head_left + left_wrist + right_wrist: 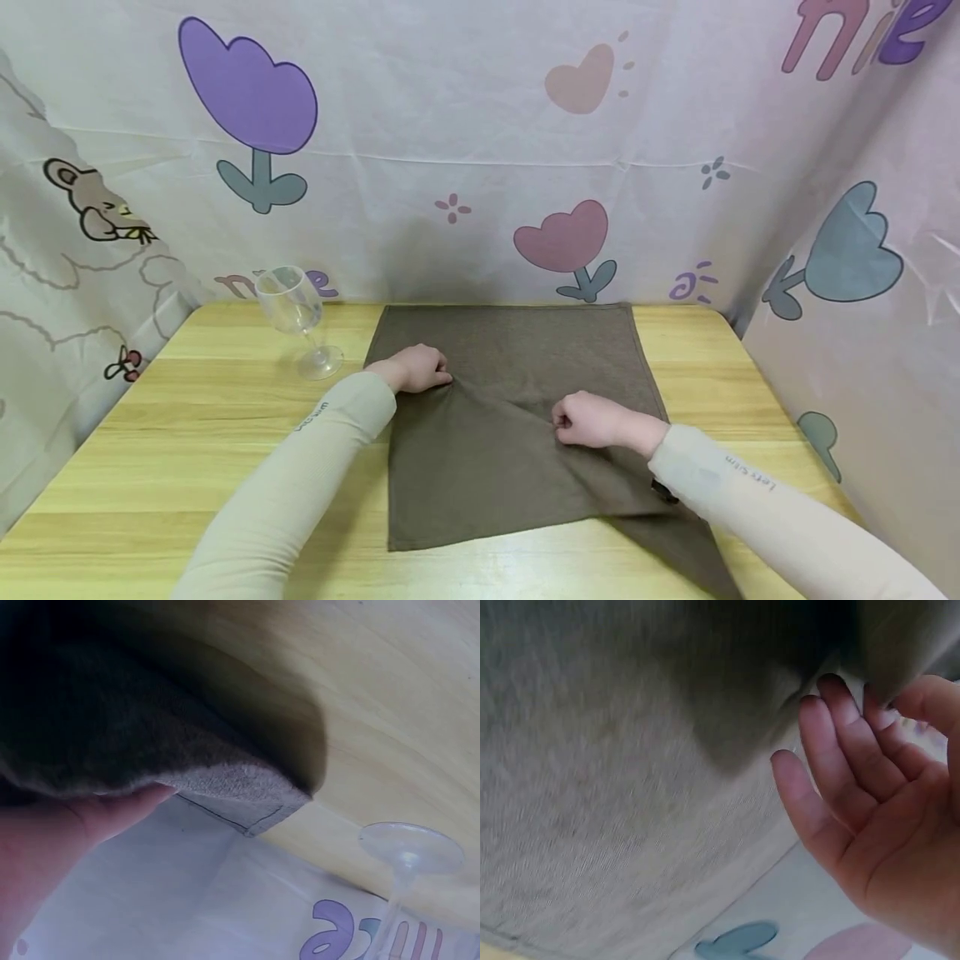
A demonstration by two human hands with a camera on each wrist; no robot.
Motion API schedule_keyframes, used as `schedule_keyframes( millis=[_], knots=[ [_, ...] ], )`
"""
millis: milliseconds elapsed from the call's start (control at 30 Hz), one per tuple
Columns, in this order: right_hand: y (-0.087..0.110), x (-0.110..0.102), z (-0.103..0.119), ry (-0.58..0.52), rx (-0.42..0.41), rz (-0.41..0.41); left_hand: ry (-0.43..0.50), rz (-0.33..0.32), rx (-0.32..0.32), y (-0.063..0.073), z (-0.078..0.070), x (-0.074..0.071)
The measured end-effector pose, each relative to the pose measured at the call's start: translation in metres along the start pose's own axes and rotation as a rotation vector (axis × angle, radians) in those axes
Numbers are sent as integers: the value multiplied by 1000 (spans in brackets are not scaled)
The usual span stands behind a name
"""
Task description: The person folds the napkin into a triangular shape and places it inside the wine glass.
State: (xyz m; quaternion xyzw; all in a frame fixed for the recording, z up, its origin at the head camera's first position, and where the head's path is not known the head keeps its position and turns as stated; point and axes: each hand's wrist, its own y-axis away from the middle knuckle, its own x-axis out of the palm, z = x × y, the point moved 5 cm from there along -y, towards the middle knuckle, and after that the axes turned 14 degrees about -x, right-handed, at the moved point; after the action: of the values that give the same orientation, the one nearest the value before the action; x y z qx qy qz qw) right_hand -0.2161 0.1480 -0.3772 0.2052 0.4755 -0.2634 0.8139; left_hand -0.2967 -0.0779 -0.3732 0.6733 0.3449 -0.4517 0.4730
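A brown cloth napkin [480,475] spreads over the wooden table, partly lifted in a ridge between the two hands. My left hand [416,368] pinches it near its left edge; in the left wrist view the raised fabric [225,776] drapes over the fingers and throws a shadow on the wood. With thumb and forefinger, my right hand [588,419] grips the cloth right of its middle. Its other fingers [825,757] stay loosely bent beside the fabric in the right wrist view. The near right corner of the napkin trails out under the right forearm.
A clear wine glass [292,304] stands upright at the back left, close to the left forearm and the napkin's left edge. Behind the wooden table [127,467] hangs a printed curtain [450,108], which also closes off both sides.
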Motion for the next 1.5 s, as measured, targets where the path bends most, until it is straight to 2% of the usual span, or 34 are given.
schedule_keyframes(
  millis=[167, 367, 467, 567, 667, 800, 867, 967, 1067, 1133, 1233, 1333, 1400, 1500],
  knots=[
    [6, -6, -21, 18, 86, -21, -17, 8, 14, -1, -5, 0],
    [8, -4, -26, 144, 117, -35, -40, 89, -18, -1, -12, 2],
    [8, -3, -24, 233, 85, -56, -90, 112, -50, -2, -12, 6],
    [8, -2, -21, 327, 1, -82, -145, 106, -87, -3, -11, 10],
    [8, 0, -18, 370, -91, -74, -138, 102, -102, -2, -9, 14],
    [9, 0, -16, 336, -137, 8, -76, 111, -40, 2, -7, 15],
    [8, -1, -14, 306, -115, 56, -45, 138, 7, 5, -6, 15],
    [8, -3, -10, 262, -28, 127, 1, 189, 45, 8, -4, 15],
    [9, -1, -4, 282, 40, 196, 59, 262, 19, 10, -1, 15],
    [9, 2, 1, 345, 41, 221, 91, 307, -16, 11, 1, 15],
    [8, 4, 8, 459, -11, 196, 88, 337, -28, 13, -1, 14],
    [7, 4, 9, 511, -65, 122, 40, 314, -8, 15, -5, 14],
    [7, 3, 8, 513, -97, 86, 2, 280, 16, 15, -6, 14],
    [6, 1, 3, 424, -130, 69, 2, 267, 37, 15, -5, 14]
  ],
)
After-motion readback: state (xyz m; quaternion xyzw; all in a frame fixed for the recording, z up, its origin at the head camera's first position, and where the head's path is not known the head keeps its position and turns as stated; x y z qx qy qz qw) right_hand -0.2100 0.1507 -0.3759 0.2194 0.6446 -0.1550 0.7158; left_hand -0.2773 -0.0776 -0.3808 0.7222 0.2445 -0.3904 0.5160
